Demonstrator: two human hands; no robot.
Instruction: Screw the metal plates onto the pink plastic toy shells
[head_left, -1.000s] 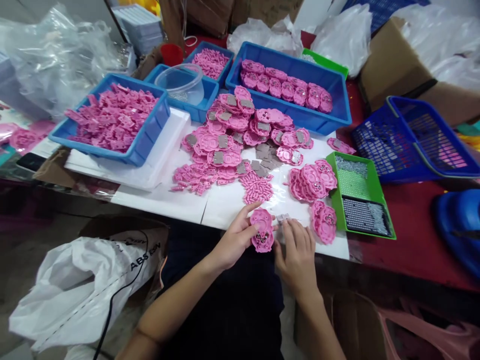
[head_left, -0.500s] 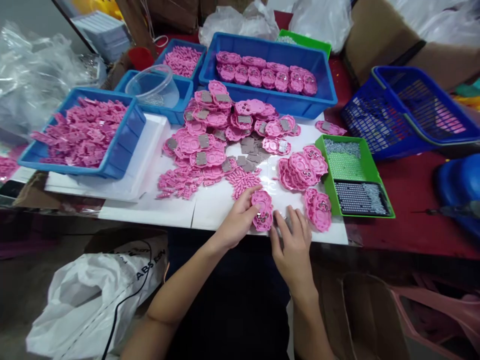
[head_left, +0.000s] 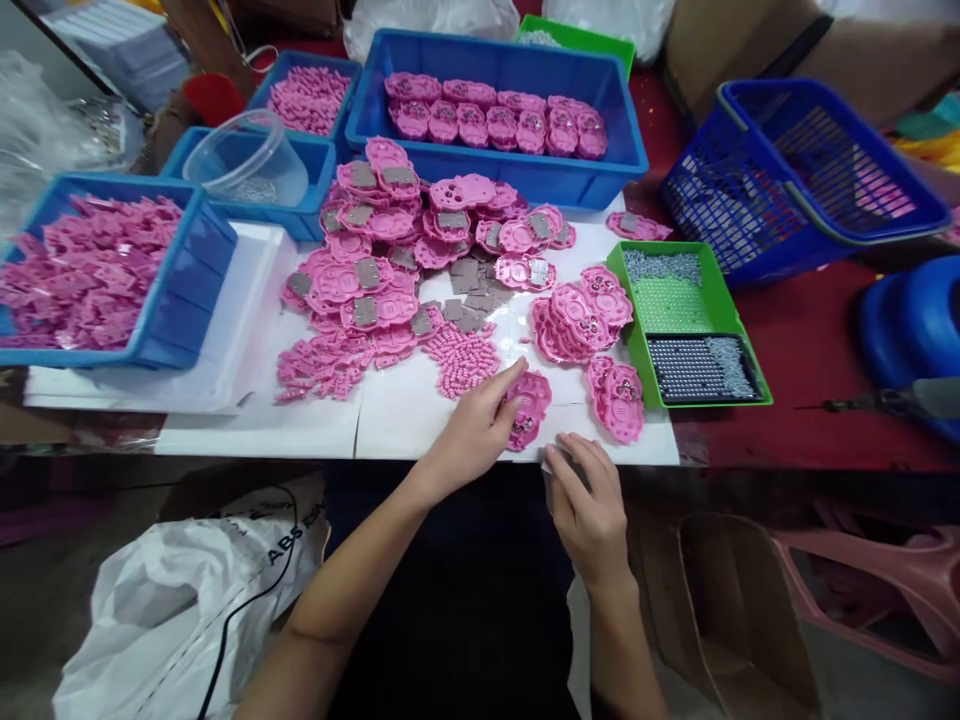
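Observation:
My left hand [head_left: 472,435] grips a pink plastic toy shell [head_left: 531,408] with small metal contacts, holding it on the white sheet [head_left: 420,410] near the table's front edge. Beside it, my right hand [head_left: 589,500] curls at the table edge around a small grey metal plate [head_left: 559,462] that is mostly hidden by the fingers. Two stacks of similar pink shells [head_left: 616,398] lie just right of the held shell. A heap of small pink pellets [head_left: 461,358] lies just beyond my left hand.
A green tray [head_left: 739,375] of tiny screws sits at right. Pink shells with grey plates [head_left: 390,250] are piled mid-table. Blue bins [head_left: 600,170] of pink parts stand behind and at left, a blue basket [head_left: 795,190] at right, a white bag [head_left: 172,600] on the floor.
The view has tilted down, so the table sits higher in frame. My right hand pulled back from the shell toward the table edge; my left hand keeps the shell.

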